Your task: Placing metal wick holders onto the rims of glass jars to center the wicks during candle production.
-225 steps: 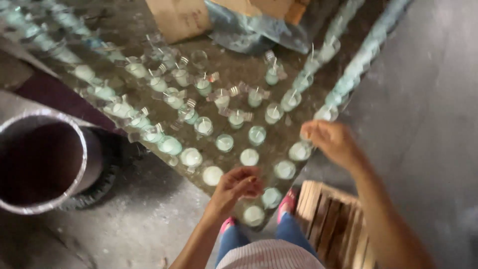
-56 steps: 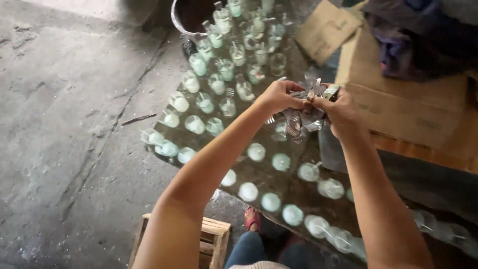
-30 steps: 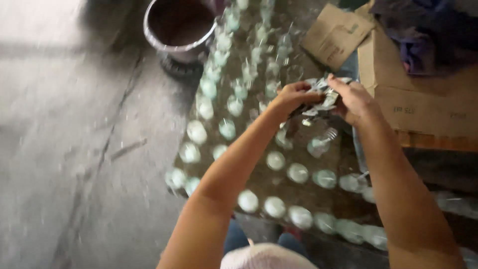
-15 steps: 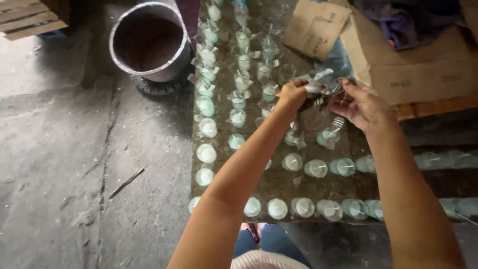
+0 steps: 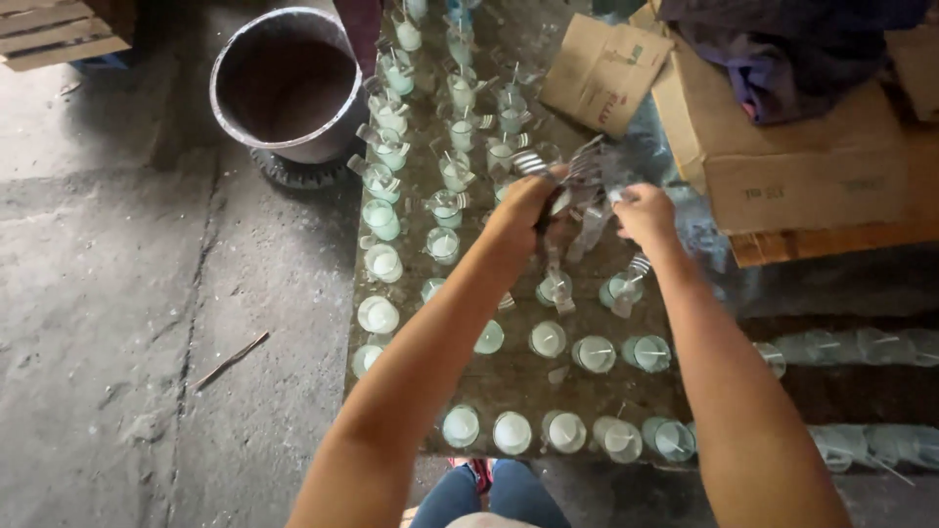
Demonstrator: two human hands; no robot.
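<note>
Left hand (image 5: 523, 200) and right hand (image 5: 641, 210) are both clamped on metal clips (image 5: 577, 181) above glass cups (image 5: 548, 339) filled with pale wax; the empty pot (image 5: 289, 83) stands beside them.

a bunch of thin silvery metal strips (image 5: 577, 191) held splayed above rows of pale green filled glasses (image 5: 548, 337).

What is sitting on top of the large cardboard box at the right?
A crumpled dark purple cloth lies on the cardboard box. It covers the box's rear top, so whatever lies beneath it is hidden. The box's contents cannot be seen.
</note>
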